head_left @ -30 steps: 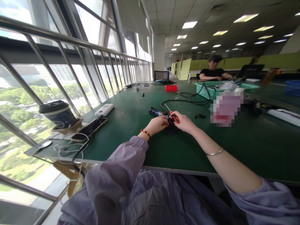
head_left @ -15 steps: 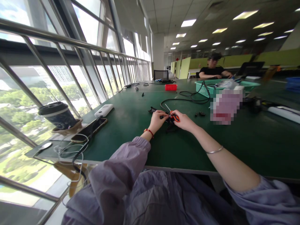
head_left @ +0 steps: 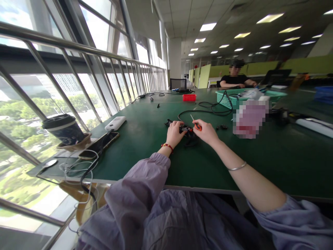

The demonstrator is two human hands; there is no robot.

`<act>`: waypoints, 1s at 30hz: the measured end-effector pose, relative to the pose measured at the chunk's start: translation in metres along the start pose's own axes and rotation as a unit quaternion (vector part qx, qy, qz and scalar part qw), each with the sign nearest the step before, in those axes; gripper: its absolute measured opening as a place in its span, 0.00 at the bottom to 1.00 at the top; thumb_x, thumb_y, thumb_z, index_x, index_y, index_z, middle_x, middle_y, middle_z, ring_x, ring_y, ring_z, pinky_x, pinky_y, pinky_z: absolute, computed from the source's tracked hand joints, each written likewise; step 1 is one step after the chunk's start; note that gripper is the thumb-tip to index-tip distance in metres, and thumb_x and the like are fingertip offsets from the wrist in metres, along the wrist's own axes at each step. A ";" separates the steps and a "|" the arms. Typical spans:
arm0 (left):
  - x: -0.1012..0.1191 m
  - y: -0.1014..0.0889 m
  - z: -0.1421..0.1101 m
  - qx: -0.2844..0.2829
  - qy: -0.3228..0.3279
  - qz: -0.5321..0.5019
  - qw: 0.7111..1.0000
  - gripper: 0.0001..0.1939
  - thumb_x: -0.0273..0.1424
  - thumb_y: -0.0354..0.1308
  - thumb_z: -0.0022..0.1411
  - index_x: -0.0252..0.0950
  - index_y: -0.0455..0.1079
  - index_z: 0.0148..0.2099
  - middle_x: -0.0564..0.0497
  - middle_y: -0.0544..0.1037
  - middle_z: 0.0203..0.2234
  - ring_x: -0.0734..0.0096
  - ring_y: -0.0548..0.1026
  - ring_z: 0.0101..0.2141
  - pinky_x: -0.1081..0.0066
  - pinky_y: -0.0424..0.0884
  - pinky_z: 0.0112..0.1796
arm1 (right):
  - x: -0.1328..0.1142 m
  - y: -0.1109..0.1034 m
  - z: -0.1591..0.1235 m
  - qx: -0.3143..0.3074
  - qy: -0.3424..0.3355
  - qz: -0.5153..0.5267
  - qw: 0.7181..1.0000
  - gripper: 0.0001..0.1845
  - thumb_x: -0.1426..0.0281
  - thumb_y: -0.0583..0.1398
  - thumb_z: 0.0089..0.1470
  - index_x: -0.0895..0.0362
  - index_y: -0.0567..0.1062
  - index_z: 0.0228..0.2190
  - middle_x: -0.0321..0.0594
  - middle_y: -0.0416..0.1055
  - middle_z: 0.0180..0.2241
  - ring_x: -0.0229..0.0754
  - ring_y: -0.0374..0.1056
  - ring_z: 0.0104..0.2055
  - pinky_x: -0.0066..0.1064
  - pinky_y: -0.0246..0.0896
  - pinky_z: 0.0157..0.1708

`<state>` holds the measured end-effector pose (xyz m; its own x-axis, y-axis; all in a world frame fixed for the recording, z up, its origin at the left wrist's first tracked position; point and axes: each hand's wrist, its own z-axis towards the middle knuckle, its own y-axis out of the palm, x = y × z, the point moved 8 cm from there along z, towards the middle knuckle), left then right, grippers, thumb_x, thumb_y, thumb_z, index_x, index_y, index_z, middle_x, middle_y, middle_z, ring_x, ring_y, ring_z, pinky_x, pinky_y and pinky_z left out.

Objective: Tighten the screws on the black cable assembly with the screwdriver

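Observation:
My left hand is closed on a small black device lying on the green table. My right hand grips an orange-handled screwdriver whose thin shaft points up and back to the left. The two hands sit close together over the device. A black cable loops on the table just behind them. Two small dark parts lie to the right of my right hand.
A lidded coffee cup, a phone, a white power bank and white wires sit at the left edge by the railing. A red box and green basket stand farther back. A person in black sits beyond.
My left hand has slid farther back over the black device. My right hand has turned the screwdriver, so its shaft now stands more upright. The view has shifted slightly.

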<state>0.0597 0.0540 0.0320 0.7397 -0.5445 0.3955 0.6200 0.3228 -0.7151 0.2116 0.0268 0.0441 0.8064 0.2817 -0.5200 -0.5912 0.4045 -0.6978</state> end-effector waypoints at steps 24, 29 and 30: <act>-0.003 0.009 -0.002 -0.096 0.042 0.165 0.981 0.26 0.45 0.52 0.64 0.45 0.62 0.62 0.48 0.68 0.50 0.57 0.61 0.51 0.59 0.55 0.53 | -0.022 -0.070 -0.018 0.242 -0.087 0.187 0.948 0.16 0.66 0.53 0.54 0.54 0.70 0.17 0.36 0.69 0.19 0.39 0.65 0.23 0.31 0.56 0.27; -0.003 0.009 -0.003 -0.095 0.043 0.164 0.981 0.26 0.45 0.52 0.64 0.45 0.63 0.62 0.47 0.68 0.50 0.56 0.60 0.51 0.58 0.54 0.54 | -0.021 -0.067 -0.018 0.240 -0.084 0.172 0.952 0.16 0.65 0.52 0.54 0.54 0.70 0.18 0.36 0.70 0.19 0.39 0.65 0.23 0.30 0.55 0.27; -0.003 0.010 -0.003 -0.094 0.043 0.164 0.981 0.26 0.45 0.51 0.64 0.45 0.63 0.62 0.47 0.68 0.50 0.56 0.60 0.51 0.58 0.54 0.54 | -0.021 -0.066 -0.018 0.239 -0.084 0.168 0.953 0.17 0.64 0.52 0.54 0.54 0.70 0.18 0.36 0.70 0.19 0.39 0.65 0.23 0.30 0.55 0.27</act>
<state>0.0623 0.0568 0.0222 0.8609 -0.5020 0.0823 0.2874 0.3466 -0.8929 0.2338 -0.0211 0.0921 0.5873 0.5844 -0.5599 -0.7752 0.6051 -0.1816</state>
